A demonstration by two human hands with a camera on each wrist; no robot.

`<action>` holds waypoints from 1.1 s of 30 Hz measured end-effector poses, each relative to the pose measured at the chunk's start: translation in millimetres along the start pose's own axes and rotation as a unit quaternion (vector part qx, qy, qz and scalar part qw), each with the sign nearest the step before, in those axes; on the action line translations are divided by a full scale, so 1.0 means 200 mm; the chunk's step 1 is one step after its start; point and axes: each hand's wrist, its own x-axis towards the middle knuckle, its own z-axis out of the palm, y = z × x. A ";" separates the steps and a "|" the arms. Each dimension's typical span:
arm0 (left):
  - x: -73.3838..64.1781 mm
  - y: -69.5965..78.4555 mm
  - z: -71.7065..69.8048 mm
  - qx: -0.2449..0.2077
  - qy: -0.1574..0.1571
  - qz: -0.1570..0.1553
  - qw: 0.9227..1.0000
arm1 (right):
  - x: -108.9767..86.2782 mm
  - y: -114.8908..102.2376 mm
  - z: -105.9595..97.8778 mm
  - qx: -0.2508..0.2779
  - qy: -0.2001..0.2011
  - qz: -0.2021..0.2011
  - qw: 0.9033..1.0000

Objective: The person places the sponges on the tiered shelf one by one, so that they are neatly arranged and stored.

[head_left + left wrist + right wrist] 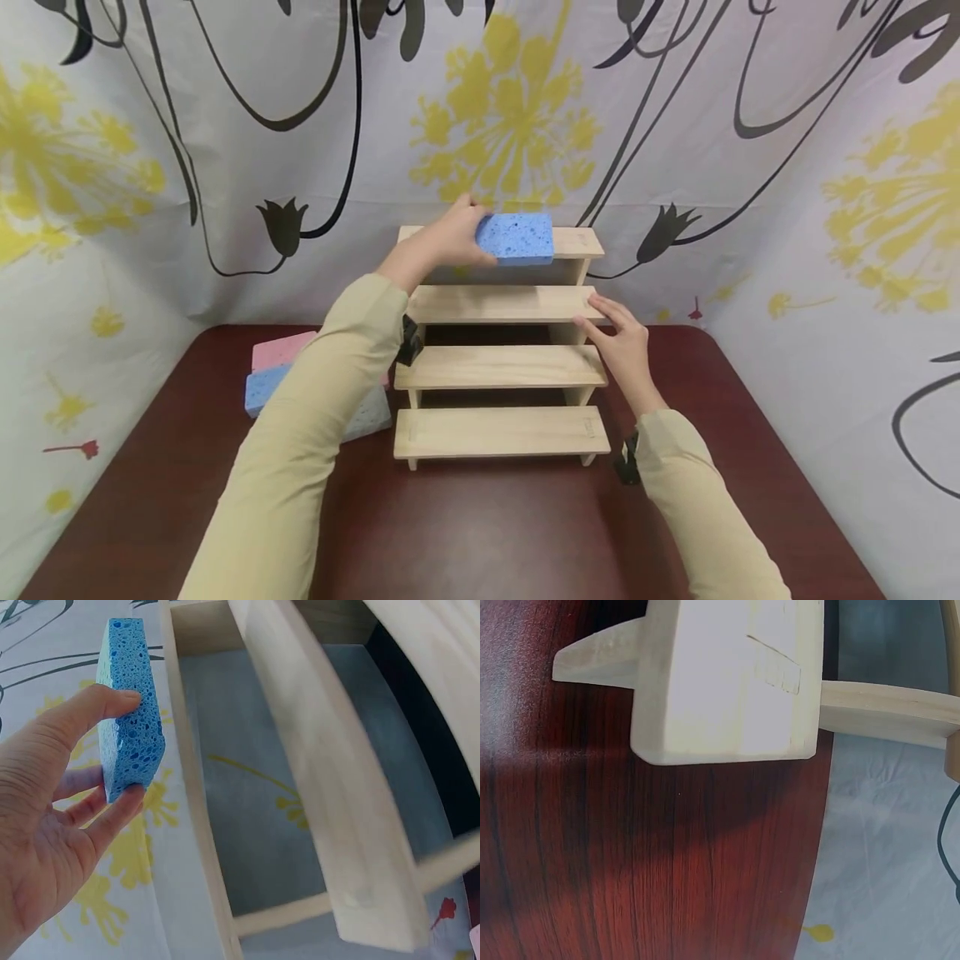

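Observation:
In the head view my left hand (453, 235) is up at the top step of a stepped wooden rack (501, 432). It holds a blue sponge (517, 237) by one end. The left wrist view shows the thumb of my left hand (64, 795) on the near side of the sponge (135, 712) and fingers under its lower end, beside the top plank. My right hand (621, 342) has its thumb and fairly straight fingertips at the right end of the second step from the top. That hand is outside the right wrist view, which shows a plank end (735, 690) instead.
Left of the rack, partly behind my left sleeve, lie a pink sponge (279, 352), another blue sponge (262, 390) and a pale grey sponge (369, 415). They rest on a dark red-brown table (480, 525). Patterned cloth (225, 167) encloses the back and sides.

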 end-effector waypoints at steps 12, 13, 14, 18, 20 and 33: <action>0.19 0.07 -0.02 0.035 -0.031 -0.011 0.999 | -0.01 0.00 0.01 0.014 0.003 0.007 1.000; 0.20 0.07 -0.02 0.038 -0.037 -0.011 0.999 | -0.02 0.00 0.01 0.010 0.001 0.009 1.000; 0.22 0.07 -0.02 0.038 -0.042 -0.011 0.998 | -0.02 0.00 0.01 0.010 -0.001 0.011 1.000; 0.26 0.08 -0.01 0.042 -0.054 -0.015 0.998 | -0.02 0.00 0.01 0.012 0.000 0.010 1.000; 0.27 0.07 -0.01 0.038 -0.060 -0.024 0.997 | -0.02 0.00 0.01 0.014 0.002 0.008 1.000; 0.29 0.02 0.05 -0.019 -0.075 -0.045 0.996 | -0.02 0.02 0.03 0.043 0.019 -0.007 0.999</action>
